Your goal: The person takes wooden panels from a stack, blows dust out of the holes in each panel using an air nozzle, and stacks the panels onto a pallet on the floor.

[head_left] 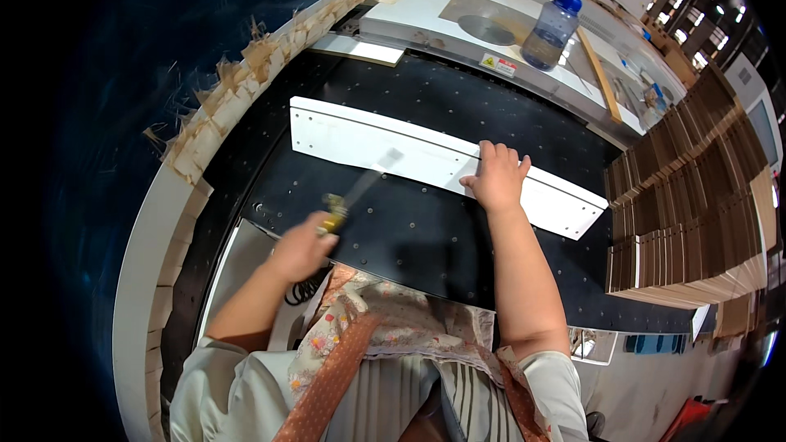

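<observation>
A long white board (385, 144) with small drilled holes near its ends and a groove along its far edge lies slantwise on the black work table (393, 233). My right hand (498, 178) grips it right of the middle, thumb on the near edge and fingers over the far side. In my left hand (299, 252) is what looks like an air blow gun (337, 206) with a yellow body and a long grey nozzle, blurred by motion. Its nozzle points at the board's near face. Below that hand a black coiled hose (304, 288) shows in part.
Stacks of brown-edged panels (688, 196) stand on the table's right side. A blue-capped water bottle (551, 29) is on the white machine top beyond, near a wooden strip (600, 74). Frayed brown tape (233, 78) lines the curved left rail. A white strip (358, 49) lies at the back.
</observation>
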Action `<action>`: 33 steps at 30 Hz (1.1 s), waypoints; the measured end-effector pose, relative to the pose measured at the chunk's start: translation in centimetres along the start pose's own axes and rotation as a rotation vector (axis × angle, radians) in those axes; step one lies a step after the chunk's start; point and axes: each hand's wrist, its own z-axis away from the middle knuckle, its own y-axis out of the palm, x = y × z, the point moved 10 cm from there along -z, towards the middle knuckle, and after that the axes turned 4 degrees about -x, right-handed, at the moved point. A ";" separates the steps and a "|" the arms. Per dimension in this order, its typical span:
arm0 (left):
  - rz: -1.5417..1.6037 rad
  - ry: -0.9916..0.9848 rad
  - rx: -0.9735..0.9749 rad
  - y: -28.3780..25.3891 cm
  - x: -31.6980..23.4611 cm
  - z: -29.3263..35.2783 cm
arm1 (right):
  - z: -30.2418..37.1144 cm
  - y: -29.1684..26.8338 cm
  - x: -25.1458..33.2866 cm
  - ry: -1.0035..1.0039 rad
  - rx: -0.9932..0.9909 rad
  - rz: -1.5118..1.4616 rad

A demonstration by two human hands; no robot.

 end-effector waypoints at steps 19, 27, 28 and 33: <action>-0.197 -0.073 0.082 1.9 -0.7 -1.3 | -0.3 0.2 -0.2 0.000 -0.009 -0.086; -0.136 -0.245 -0.099 -2.3 5.2 -0.9 | -0.2 0.0 -0.1 -0.007 -0.022 -0.119; -0.127 -0.241 -0.107 -2.5 5.4 -0.9 | -0.1 0.1 -0.1 -0.016 -0.021 -0.121; -0.099 -0.129 0.015 -0.2 2.7 -1.4 | 0.0 0.1 0.0 -0.015 -0.050 -0.111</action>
